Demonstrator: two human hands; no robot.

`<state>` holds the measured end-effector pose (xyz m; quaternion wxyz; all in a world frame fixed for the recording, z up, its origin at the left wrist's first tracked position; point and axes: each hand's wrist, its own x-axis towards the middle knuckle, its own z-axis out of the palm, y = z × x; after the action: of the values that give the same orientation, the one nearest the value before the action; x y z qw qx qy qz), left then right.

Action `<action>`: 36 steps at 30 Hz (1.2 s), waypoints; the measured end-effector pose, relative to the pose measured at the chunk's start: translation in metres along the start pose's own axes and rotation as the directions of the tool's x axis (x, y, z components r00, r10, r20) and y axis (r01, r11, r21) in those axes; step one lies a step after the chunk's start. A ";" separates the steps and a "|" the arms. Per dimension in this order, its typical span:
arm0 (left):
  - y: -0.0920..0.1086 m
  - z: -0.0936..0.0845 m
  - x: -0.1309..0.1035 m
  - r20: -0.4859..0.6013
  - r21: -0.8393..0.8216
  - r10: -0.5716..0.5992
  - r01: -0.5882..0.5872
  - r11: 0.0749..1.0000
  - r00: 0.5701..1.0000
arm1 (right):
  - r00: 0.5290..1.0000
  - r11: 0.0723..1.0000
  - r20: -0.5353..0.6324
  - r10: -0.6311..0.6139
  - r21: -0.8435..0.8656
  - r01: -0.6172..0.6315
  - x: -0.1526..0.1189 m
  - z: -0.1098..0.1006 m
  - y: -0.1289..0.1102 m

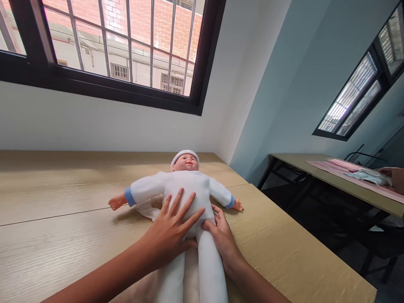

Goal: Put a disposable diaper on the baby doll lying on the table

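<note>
A baby doll point(191, 185) in a white suit with blue cuffs and a white cap lies face up on the wooden table point(63, 244). Its arms stretch out to both sides and its legs point toward me. My left hand point(173, 229) rests on the doll's belly with the fingers spread. At the doll's hip on the right, my right hand point(222, 235) grips the side, thumb on the front and fingers partly hidden along the edge. A thin white cloth point(148, 209) sticks out from under the doll below its arm on the left.
Behind the table is a white wall point(94, 122) with a barred, black-framed window point(132, 90). To the right, past the table's edge, stands another table point(293, 162) with a pink mat point(334, 168) and a pale crumpled cloth point(372, 176). Part of another person's arm point(394, 176) shows there.
</note>
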<state>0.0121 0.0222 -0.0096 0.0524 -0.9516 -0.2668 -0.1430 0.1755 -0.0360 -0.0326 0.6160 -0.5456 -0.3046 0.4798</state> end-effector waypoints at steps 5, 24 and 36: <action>0.001 -0.002 0.000 0.010 -0.033 -0.022 0.022 0.999 1.000 | 1.000 0.999 0.008 -0.006 0.034 0.006 -0.002 0.001 -0.002; -0.017 -0.015 0.001 0.121 -0.400 -0.041 0.086 0.912 0.992 | 1.000 0.998 0.017 -0.025 -0.062 0.026 0.001 0.000 -0.004; -0.017 -0.021 0.003 0.134 -0.426 -0.037 0.091 0.900 0.990 | 0.997 0.980 0.046 -0.068 -0.186 0.076 0.000 -0.002 -0.008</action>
<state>0.0006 0.0341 0.0116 -0.1806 -0.9373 -0.2625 -0.1412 0.1794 -0.0368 -0.0255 0.5727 -0.5801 -0.3801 0.4371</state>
